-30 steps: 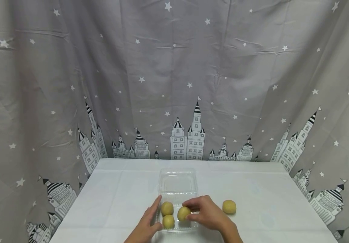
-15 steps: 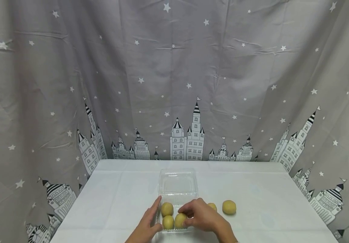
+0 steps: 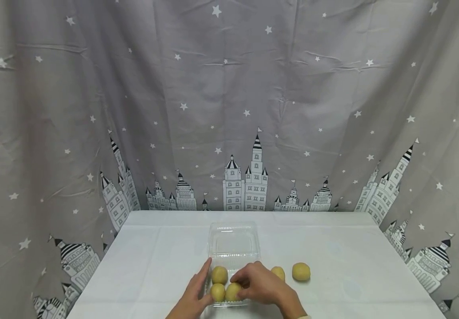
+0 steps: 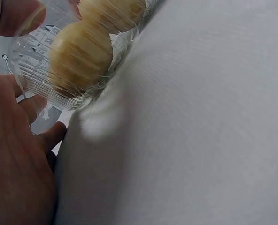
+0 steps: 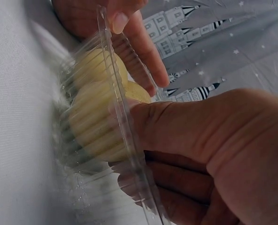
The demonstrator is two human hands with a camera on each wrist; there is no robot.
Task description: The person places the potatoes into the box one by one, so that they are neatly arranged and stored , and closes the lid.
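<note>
A clear plastic clamshell container (image 3: 234, 241) lies with its lid folded back. Two round yellow potatoes sit along its left side, one at the back (image 3: 219, 275) and one in front (image 3: 217, 292). My left hand (image 3: 191, 294) grips the container's near left corner, thumb at the rim and fingers along the outside wall. With thumb and fingers my right hand (image 3: 263, 285) holds a third potato (image 3: 233, 292) low in the near right part, right beside the front-left one. Through the ribbed wall, potatoes (image 5: 99, 119) show in the right wrist view.
Right of the container, two more potatoes rest on the white tablecloth (image 3: 345, 248): one partly hidden behind my right hand (image 3: 278, 272), the other farther right (image 3: 301, 271). A grey curtain (image 3: 197, 110) printed with stars and castles hangs behind the table.
My right hand has moved the third potato left and nearer, beside the front-left one. One potato on the cloth has come into view behind that hand. My left hand stays at the corner.
</note>
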